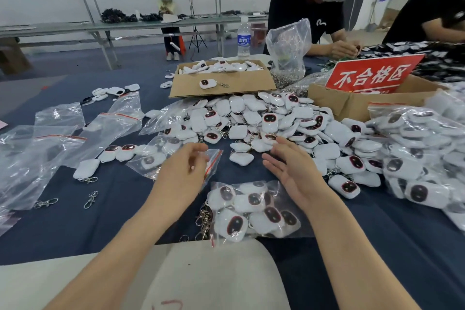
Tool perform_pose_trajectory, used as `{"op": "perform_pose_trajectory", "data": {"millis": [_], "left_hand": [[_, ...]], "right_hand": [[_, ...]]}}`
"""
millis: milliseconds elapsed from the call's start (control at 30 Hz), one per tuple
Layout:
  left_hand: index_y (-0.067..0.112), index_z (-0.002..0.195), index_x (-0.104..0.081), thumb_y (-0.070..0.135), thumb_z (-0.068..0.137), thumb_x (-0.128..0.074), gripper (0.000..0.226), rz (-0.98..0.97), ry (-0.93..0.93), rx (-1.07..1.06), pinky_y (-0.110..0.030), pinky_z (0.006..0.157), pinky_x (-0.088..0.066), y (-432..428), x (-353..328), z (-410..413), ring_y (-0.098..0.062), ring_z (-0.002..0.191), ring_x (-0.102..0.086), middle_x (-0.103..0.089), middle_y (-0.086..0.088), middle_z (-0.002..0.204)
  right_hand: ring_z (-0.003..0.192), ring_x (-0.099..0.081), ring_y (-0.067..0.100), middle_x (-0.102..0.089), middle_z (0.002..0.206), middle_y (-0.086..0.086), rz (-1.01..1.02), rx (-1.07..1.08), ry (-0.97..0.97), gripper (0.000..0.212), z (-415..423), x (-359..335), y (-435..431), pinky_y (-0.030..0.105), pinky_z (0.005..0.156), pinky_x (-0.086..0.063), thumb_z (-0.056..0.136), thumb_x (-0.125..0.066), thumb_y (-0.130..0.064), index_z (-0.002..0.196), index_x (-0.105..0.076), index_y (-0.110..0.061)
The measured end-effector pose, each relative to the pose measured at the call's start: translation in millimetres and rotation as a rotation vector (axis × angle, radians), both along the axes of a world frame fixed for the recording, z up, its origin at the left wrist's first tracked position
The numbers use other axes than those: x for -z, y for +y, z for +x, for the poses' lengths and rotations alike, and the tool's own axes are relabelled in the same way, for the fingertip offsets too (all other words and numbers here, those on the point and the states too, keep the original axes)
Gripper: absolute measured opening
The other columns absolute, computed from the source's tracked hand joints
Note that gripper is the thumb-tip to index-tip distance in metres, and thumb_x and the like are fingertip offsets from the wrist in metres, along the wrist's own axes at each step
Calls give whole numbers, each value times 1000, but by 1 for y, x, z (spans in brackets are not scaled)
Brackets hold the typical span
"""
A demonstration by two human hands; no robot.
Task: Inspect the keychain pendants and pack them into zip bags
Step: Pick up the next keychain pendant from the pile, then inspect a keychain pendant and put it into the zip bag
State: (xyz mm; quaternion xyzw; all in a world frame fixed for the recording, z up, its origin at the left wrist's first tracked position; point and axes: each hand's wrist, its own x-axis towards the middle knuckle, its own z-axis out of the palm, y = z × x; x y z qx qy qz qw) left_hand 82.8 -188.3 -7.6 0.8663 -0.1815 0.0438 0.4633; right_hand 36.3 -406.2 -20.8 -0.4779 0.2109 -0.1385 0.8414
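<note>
A large heap of white keychain pendants (274,123) with dark oval faces covers the middle of the blue table. A clear zip bag filled with several pendants (254,211) lies near me, metal clasps spilling from its left side. My left hand (183,171) hovers over a small zip bag with a red strip (212,162), fingers loosely curled; whether it grips the bag I cannot tell. My right hand (289,166) is open with straight fingers, just above the table beside the heap and above the filled bag.
Empty zip bags (63,133) lie at the left with loose clasps (90,199). Two cardboard boxes stand behind the heap, one (221,83) with pendants, one (352,103) with a red sign. Filled bags (422,153) pile at the right. Other people work across the table.
</note>
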Motion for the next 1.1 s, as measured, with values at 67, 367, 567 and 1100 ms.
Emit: {"op": "perform_pose_trajectory", "data": {"millis": [67,367,567,1100], "left_hand": [[25,131,-57,24,101,-53,30,135,-48,109,-13,88,-43,-29,-4,22,-7,109,-61,-64,10,118],[20,153,-34,41,104,-47,55,805,-199,298,-47,114,-32,-112,10,60,-39,143,-29,-14,-17,160],[20,143,-50,45,102,-48,48,796,-381,310,-44,93,-51,-100,7,61,-30,119,-56,-39,-10,149],[11,77,-63,40,103,-53,40,3,-4,347,-36,62,-39,-30,-7,7,-9,64,-47,-58,-10,68]], "right_hand": [[111,-66,27,-60,119,10,67,15,5,39,2,2,-3,30,85,-58,101,-57,-12,139,-50,-16],[104,-69,24,-62,125,12,127,20,-36,44,7,10,-6,30,86,-59,100,-58,-10,143,-50,-11],[101,-67,18,-65,110,7,-22,3,11,48,10,10,-2,21,79,-59,100,-56,-7,147,-46,-11],[92,-74,8,-77,99,-11,-523,-131,-177,17,-3,-3,18,25,82,-60,98,-64,-23,107,-69,-37]]}}
